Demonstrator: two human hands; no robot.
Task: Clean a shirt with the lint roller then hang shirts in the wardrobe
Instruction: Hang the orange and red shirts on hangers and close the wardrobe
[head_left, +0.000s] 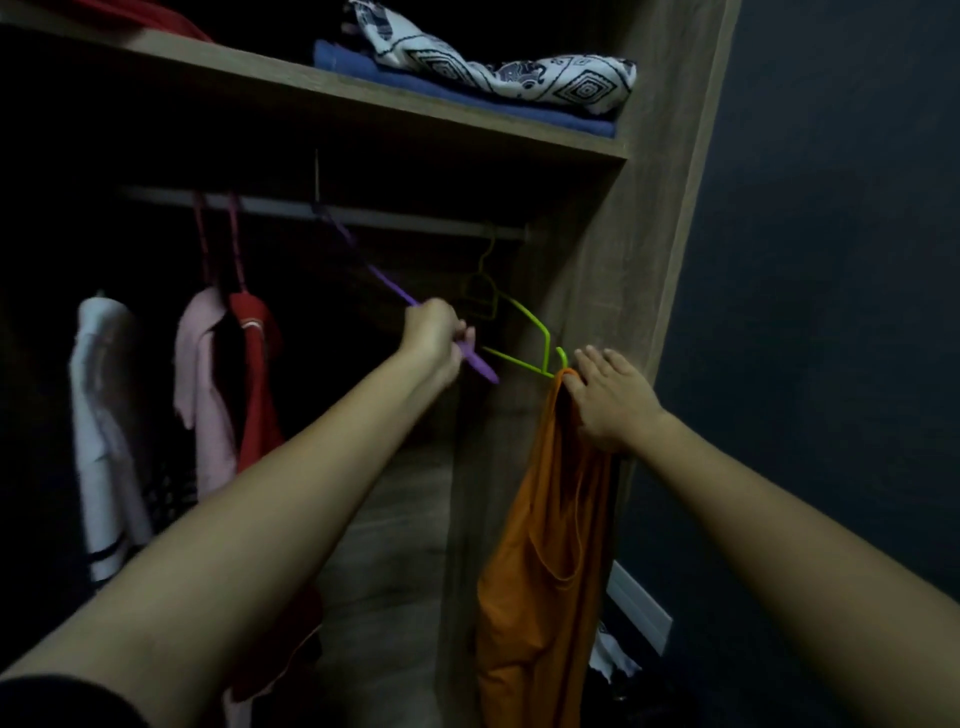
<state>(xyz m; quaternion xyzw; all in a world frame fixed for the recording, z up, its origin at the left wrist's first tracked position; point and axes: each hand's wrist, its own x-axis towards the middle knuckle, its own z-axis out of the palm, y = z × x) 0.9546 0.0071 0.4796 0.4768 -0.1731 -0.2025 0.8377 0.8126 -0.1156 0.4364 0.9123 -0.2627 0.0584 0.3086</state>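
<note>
My left hand (434, 332) grips a purple hanger (384, 283) that reaches up toward the wardrobe rail (395, 218). My right hand (608, 400) holds the top of an orange shirt (540, 561), pinching the fabric with the thumb while the fingers stay spread. The shirt hangs down in front of the wardrobe's side panel. A green hanger (535, 332) sits between my two hands, its end meeting the orange shirt by my right thumb. No lint roller is in view.
A white garment (101, 415), a pink one (202, 384) and a red one (257, 384) hang at the left of the rail. The shelf (363, 104) above holds folded blue cloth (467, 83) and a patterned cloth (509, 67). A dark wall (831, 312) is right.
</note>
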